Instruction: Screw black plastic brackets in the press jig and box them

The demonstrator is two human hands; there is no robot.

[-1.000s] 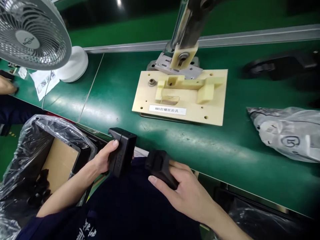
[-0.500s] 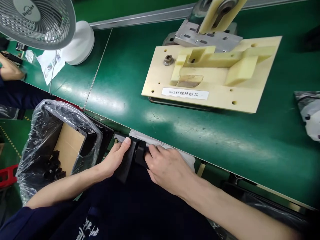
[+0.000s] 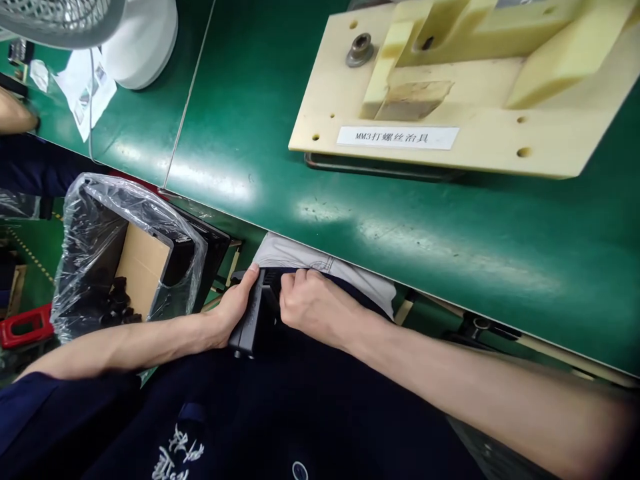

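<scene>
Close to my body, below the table edge, is a black plastic housing (image 3: 248, 323). My left hand (image 3: 231, 312) grips it from the left, thumb along its upper edge. On its right side, my right hand (image 3: 317, 303) has its fingers curled against a black piece that juts from the housing. Those fingertips are hidden, so the exact shape of that piece does not show. Light grey trousers and my dark blue shirt lie beneath and behind the hands.
On the green table (image 3: 240, 153) sits a cream fixture board (image 3: 487, 137) with yellow blocks. A plastic-lined bin (image 3: 75, 267) on the left holds black parts (image 3: 119, 301). Farther left are a fan (image 3: 70, 20), papers (image 3: 90, 90), a red stool (image 3: 30, 327) and another person's arm (image 3: 15, 113).
The housing has been turned in my hands, showing a narrower side with small pegs at its lower end. My right hand has shifted slightly left and up. The view has tilted downward.
</scene>
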